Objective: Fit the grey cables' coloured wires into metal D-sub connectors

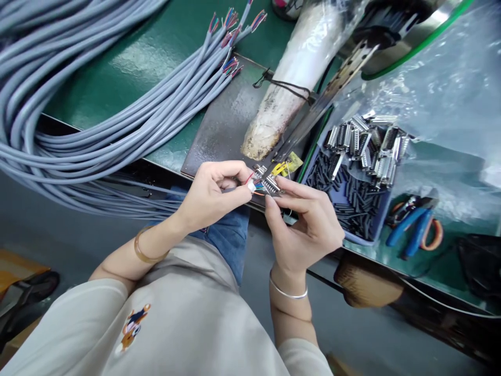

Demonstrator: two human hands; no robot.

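Note:
My left hand [219, 193] is closed in a pinch on the stripped end of a grey cable, where thin coloured wires [258, 186] fan out beside a small white piece [251, 186]. My right hand [305, 216] has its thumb and fingertips closed at a metal multi-pin connector [271, 184]. The wires reach toward the connector's pins; whether each one touches is too small to tell. Just above, the tip of a soldering iron [309, 117] points down at the connector. A yellow clip-like piece [279, 168] lies close to it.
Grey cables [129, 130] with stripped ends cover the left of the green bench [136, 57]. A wrapped white roll [289, 62] rests on a dark plate [211, 136]. At right, a blue tray [366, 240] holds connectors [356, 138] and black sleeves [358, 203], beside blue-handled pliers [417, 232].

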